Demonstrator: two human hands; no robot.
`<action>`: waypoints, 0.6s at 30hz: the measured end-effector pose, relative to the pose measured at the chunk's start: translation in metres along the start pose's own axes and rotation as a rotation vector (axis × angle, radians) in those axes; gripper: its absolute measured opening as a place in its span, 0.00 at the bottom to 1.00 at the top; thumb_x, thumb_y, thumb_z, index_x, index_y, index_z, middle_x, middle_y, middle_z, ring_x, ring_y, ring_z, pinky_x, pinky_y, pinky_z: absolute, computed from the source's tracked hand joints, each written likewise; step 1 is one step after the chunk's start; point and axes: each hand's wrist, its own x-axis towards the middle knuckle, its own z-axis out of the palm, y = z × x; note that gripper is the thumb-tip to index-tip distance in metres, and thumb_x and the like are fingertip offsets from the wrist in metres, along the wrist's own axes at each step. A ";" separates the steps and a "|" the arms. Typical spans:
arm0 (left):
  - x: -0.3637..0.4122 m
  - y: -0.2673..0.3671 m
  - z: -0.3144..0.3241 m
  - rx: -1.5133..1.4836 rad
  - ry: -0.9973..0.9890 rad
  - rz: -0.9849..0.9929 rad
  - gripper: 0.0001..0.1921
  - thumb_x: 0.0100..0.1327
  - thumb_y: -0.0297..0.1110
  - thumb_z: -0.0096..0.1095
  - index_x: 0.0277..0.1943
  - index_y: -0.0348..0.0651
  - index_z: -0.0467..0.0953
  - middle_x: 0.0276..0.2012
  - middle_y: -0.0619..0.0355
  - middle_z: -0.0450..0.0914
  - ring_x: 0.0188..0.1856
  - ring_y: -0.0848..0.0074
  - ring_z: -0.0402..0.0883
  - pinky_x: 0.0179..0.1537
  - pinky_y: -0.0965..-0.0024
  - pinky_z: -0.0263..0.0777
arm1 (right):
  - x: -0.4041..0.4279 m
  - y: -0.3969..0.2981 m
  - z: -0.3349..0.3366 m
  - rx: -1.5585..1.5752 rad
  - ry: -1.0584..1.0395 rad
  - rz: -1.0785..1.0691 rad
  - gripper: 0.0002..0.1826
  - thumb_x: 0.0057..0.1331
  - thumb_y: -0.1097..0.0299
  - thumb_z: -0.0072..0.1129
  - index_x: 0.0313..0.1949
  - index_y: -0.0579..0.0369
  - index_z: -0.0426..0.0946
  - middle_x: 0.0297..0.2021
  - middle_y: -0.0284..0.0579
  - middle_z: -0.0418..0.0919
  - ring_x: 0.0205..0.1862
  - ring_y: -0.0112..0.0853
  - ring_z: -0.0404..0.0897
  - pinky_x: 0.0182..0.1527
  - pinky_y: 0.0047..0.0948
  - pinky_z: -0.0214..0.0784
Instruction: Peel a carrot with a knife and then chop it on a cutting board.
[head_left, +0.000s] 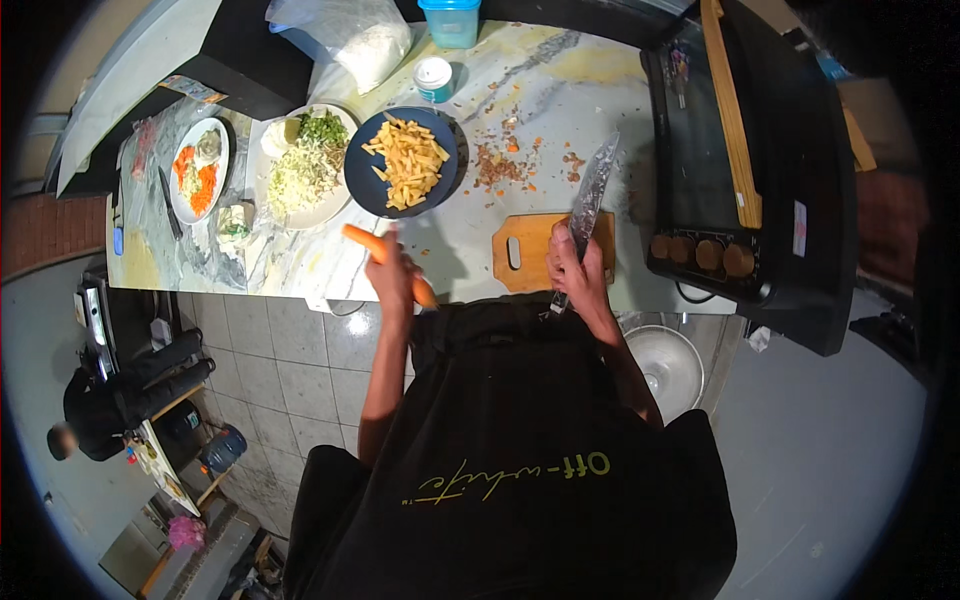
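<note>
A whole carrot (365, 241) is gripped in my left hand (393, 276), just in front of the dark plate of cut potato strips (409, 161). My right hand (577, 264) is closed around the handle of a large kitchen knife (596, 184), its blade pointing away from me and up to the right. Under that hand lies a wooden cutting board (521, 259) with a handle slot. Left of the dark plate stands a pale plate (300, 217) with shredded cabbage and chopped greens. Farther left, a white oval plate (217, 187) bears grated carrot. Brown and orange scraps (504, 166) are scattered on the counter.
A black oven (705, 150) stands at the right. A small tub (433, 79), a blue-lidded container (452, 26) and a bag of white contents (367, 56) are at the back. Another knife (170, 204) lies at the left. A metal basin (660, 371) sits below right; a person (101, 416) is far left.
</note>
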 end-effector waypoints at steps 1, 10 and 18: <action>0.022 -0.001 -0.010 -0.026 0.069 0.013 0.20 0.65 0.49 0.66 0.39 0.37 0.74 0.24 0.60 0.73 0.16 0.83 0.68 0.16 0.76 0.65 | 0.004 0.003 0.001 0.018 -0.028 0.034 0.13 0.75 0.56 0.51 0.36 0.50 0.66 0.19 0.21 0.55 0.17 0.12 0.54 0.18 0.18 0.46; 0.085 0.000 -0.013 0.124 -0.070 0.095 0.14 0.66 0.38 0.65 0.37 0.36 0.71 0.25 0.60 0.75 0.16 0.81 0.71 0.16 0.74 0.69 | 0.009 -0.004 0.016 -0.060 -0.093 0.027 0.12 0.75 0.58 0.50 0.39 0.53 0.68 0.19 0.23 0.55 0.16 0.14 0.54 0.17 0.18 0.46; 0.110 -0.006 -0.014 0.043 -0.055 0.239 0.11 0.68 0.32 0.61 0.35 0.33 0.70 0.23 0.57 0.75 0.19 0.77 0.77 0.19 0.72 0.74 | -0.005 0.009 0.026 -0.051 0.013 0.034 0.13 0.75 0.57 0.50 0.38 0.54 0.69 0.17 0.25 0.54 0.14 0.14 0.54 0.16 0.19 0.47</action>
